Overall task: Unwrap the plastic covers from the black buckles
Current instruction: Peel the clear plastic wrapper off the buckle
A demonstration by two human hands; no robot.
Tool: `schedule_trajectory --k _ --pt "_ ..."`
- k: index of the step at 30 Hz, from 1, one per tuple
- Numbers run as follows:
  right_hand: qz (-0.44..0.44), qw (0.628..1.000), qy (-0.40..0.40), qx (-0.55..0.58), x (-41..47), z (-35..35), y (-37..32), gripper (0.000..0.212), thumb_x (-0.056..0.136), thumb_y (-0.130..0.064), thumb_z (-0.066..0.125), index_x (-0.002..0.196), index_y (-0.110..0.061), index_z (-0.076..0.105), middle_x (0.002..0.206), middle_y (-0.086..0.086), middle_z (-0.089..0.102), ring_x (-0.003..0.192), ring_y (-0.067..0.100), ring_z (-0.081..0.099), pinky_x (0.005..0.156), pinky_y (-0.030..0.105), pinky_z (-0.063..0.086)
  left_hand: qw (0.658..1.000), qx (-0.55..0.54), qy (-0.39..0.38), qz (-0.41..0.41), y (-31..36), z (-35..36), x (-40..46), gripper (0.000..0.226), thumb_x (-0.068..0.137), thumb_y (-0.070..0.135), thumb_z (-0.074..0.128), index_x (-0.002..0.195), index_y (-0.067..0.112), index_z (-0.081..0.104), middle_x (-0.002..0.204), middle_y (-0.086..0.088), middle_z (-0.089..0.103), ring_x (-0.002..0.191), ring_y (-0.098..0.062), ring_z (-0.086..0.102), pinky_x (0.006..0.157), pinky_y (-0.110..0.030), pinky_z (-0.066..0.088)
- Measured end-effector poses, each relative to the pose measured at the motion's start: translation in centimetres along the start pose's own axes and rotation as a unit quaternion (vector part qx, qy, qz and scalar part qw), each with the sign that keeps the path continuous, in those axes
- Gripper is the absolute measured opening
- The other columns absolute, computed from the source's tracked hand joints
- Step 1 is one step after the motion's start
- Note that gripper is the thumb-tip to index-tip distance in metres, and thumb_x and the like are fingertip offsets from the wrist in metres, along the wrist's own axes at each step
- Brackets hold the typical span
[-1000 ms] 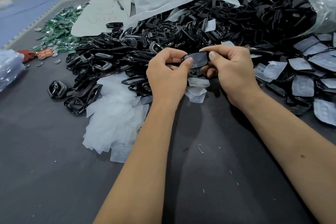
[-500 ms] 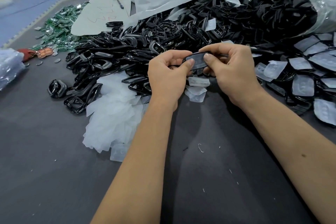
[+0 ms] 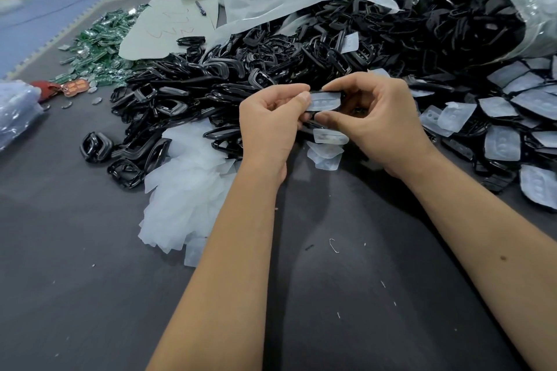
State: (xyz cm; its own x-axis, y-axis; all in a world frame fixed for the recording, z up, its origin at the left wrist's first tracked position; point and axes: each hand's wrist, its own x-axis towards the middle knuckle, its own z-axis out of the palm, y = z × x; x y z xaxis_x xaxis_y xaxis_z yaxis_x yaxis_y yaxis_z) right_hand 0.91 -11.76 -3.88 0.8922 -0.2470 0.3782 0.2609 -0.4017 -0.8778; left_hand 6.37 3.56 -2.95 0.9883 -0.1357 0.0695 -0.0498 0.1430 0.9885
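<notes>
Black buckle (image 3: 327, 103) under clear cover (image 3: 324, 102) — pinched by left hand (image 3: 271, 126), right hand (image 3: 382, 123); buckle mostly hidden.

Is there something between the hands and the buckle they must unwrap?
Nothing visible. The left hand and right hand both already pinch the buckle, whose plastic cover is still on it.
</notes>
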Motion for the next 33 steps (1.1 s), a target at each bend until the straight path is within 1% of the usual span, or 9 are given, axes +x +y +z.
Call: schedule_trajectory --k 4,7,11,14,17,20,22,26,33 --pt "0.018 0.998 0.006 0.057 0.3 -0.1 0.5 0.037 0.076 -0.026 0.094 0.108 -0.016 0.077 0.094 0.008 0.078 0.087 0.031 0.075 0.080 0.049 0.063 0.999 -0.031 -0.020 -0.023 0.2 0.0 0.0 0.016 0.099 0.009 0.063 0.099 0.001 0.078 0.078 -0.007 0.071 0.058 -0.007 0.059 0.056 -0.019 0.047" --pt "0.046 0.990 0.021 0.134 0.5 -0.2 0.8 0.030 0.077 -0.023 0.091 0.104 -0.018 0.078 0.088 0.004 0.076 0.068 0.013 0.068 0.060 0.026 0.053 0.996 -0.069 -0.050 -0.034 0.3 -0.2 0.0 0.020 0.102 0.012 0.060 0.102 0.001 0.077 0.081 -0.008 0.071 0.064 -0.010 0.059 0.062 -0.020 0.050" --pt "0.077 0.974 0.015 0.211 0.7 -0.4 0.9 0.025 0.076 -0.024 0.088 0.099 -0.019 0.079 0.079 -0.005 0.072 0.061 0.006 0.057 0.051 0.021 0.043 0.996 -0.066 -0.065 -0.016 0.3 0.0 -0.1 0.020 0.101 0.020 0.065 0.095 0.006 0.077 0.079 -0.004 0.070 0.067 -0.011 0.058 0.064 -0.022 0.050" --pt "0.076 0.974 0.015 0.214 0.6 -0.5 0.8 0.027 0.076 -0.020 0.088 0.102 -0.019 0.078 0.084 -0.002 0.073 0.065 0.007 0.060 0.054 0.020 0.045 0.996 -0.052 -0.068 -0.011 0.2 0.0 -0.1 0.019 0.102 0.020 0.065 0.099 0.006 0.077 0.083 -0.005 0.072 0.069 -0.011 0.061 0.065 -0.023 0.052" --pt "0.049 0.984 0.030 0.169 0.5 -0.4 0.9 0.035 0.077 -0.012 0.090 0.109 -0.017 0.076 0.092 0.003 0.076 0.077 0.015 0.069 0.065 0.022 0.054 0.997 -0.044 -0.063 -0.014 0.2 -0.1 -0.2 0.018 0.102 0.016 0.063 0.104 0.003 0.076 0.087 -0.009 0.073 0.070 -0.010 0.063 0.065 -0.023 0.052" --pt "0.016 0.994 0.033 0.104 0.3 -0.2 0.7 0.042 0.074 -0.013 0.093 0.111 -0.017 0.075 0.099 0.009 0.078 0.092 0.033 0.075 0.085 0.045 0.063 0.999 0.001 -0.029 0.020 0.2 0.0 -0.2 0.012 0.097 0.018 0.070 0.094 0.008 0.076 0.081 -0.006 0.074 0.065 -0.012 0.065 0.062 -0.024 0.052" --pt "-0.003 0.998 0.030 0.063 0.2 -0.1 0.5 0.043 0.073 -0.016 0.095 0.112 -0.018 0.076 0.099 0.005 0.078 0.093 0.032 0.074 0.087 0.051 0.062 0.996 0.067 -0.005 0.057 0.0 0.0 -0.1 0.007 0.090 0.020 0.076 0.090 0.013 0.077 0.077 -0.003 0.074 0.064 -0.016 0.068 0.062 -0.028 0.055" --pt "-0.014 0.999 0.033 0.011 0.1 -0.1 0.2 0.045 0.072 -0.017 0.096 0.112 -0.018 0.076 0.099 -0.006 0.074 0.093 0.023 0.073 0.086 0.046 0.061 0.989 0.126 0.012 0.074 -0.3 -0.1 0.0 0.007 0.081 0.020 0.080 0.086 0.021 0.076 0.084 -0.013 0.075 0.081 -0.038 0.072 0.079 -0.054 0.061" --pt "-0.028 0.996 0.043 -0.072 -0.1 0.1 -0.5 0.044 0.072 -0.022 0.096 0.112 -0.021 0.077 0.104 0.000 0.070 0.093 0.018 0.068 0.088 0.040 0.057 0.987 0.140 0.029 0.074 -0.4 -0.1 0.1 0.010 0.079 0.018 0.082 0.086 0.021 0.076 0.082 -0.012 0.074 0.080 -0.037 0.073 0.080 -0.055 0.060"
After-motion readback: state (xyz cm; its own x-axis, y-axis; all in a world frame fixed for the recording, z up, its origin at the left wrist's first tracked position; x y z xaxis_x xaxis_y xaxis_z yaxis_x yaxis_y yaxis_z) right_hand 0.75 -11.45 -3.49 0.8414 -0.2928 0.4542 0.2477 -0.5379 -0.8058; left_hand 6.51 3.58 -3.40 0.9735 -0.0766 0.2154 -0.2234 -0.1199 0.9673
